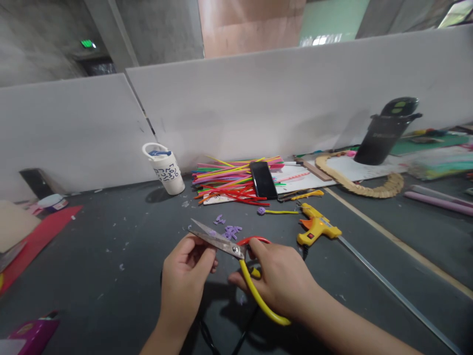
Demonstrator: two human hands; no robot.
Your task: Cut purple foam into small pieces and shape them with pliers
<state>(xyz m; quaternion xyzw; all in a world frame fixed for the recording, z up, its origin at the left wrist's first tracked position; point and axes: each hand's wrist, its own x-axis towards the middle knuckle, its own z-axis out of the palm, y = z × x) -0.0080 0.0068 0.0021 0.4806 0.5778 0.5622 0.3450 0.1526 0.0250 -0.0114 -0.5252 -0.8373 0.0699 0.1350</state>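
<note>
My right hand (286, 276) grips a pair of scissors (235, 249) with one red and one yellow handle. Their blades are parted and point left, over my left hand. With fingers and thumb pinched together, my left hand (186, 268) is right at the blades; what it holds, if anything, is hidden. Just beyond the blades lie small purple cut pieces (232, 231) on the dark table. Farther back is a yellow-green stem (281, 212) with a purple ball (261, 211) at its left end.
A yellow glue gun (318, 227) with a long clear glue stick (391, 291) lies at right. Behind are colourful pipe cleaners (225, 180), a black phone (263, 180), a white cup (166, 172) and a black tumbler (384, 135). Red sheet (44, 241) lies left; a white partition (258, 103) borders the back.
</note>
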